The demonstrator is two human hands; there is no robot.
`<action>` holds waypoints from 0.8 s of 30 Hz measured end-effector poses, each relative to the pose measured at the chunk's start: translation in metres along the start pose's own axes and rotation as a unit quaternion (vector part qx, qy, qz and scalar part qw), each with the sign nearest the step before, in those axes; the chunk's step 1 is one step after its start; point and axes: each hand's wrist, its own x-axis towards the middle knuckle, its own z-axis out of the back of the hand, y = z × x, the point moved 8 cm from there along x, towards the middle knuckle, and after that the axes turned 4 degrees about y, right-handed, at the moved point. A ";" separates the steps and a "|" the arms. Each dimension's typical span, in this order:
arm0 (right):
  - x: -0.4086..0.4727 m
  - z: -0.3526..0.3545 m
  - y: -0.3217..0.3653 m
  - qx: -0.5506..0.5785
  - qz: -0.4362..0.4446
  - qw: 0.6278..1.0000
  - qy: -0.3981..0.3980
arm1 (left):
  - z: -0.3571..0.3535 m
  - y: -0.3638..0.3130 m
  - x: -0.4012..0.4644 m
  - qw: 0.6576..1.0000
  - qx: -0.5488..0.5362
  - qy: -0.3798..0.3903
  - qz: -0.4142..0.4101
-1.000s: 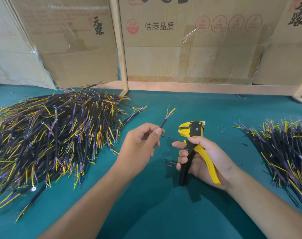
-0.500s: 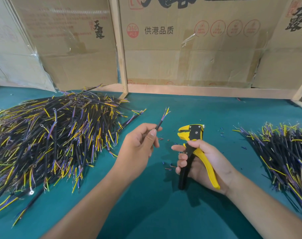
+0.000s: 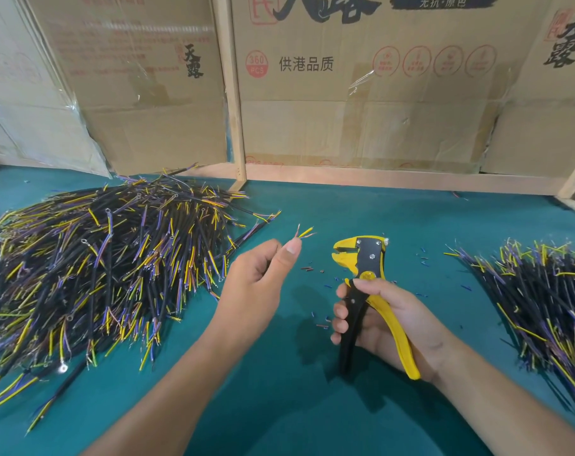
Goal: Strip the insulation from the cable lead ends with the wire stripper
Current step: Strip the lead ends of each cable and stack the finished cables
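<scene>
My left hand (image 3: 258, 278) pinches one cable between thumb and fingers, and only its lead ends (image 3: 304, 233) stick out above the thumb: a yellow lead and thin bare copper tips. My right hand (image 3: 383, 319) grips the yellow and black wire stripper (image 3: 366, 258) by its handles, head up, jaws facing left toward the leads. A gap of bare mat separates the jaws from the lead ends. The rest of the held cable is hidden inside my left hand.
A big heap of black cables with yellow and purple leads (image 3: 92, 268) lies at the left. A smaller pile (image 3: 542, 291) lies at the right. Cut insulation bits (image 3: 315, 268) dot the green mat (image 3: 279, 406). Cardboard boxes and a wooden frame (image 3: 236, 126) close the back.
My left hand has slid up the cable, so less of it shows above the thumb. The stripper stays in my right hand, a little apart from the leads.
</scene>
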 end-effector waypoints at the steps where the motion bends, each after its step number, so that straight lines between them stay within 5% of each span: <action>1: 0.000 0.000 0.000 0.002 -0.002 1.000 -0.005 | -0.001 0.000 0.001 1.000 -0.009 0.006 -0.006; 10: 0.003 0.000 -0.002 0.010 -0.013 1.000 -0.010 | -0.016 0.006 0.001 0.976 -0.206 0.074 0.006; 24: 0.002 -0.002 -0.003 0.009 -0.015 1.000 -0.016 | -0.021 -0.001 -0.002 0.963 -0.230 0.139 0.005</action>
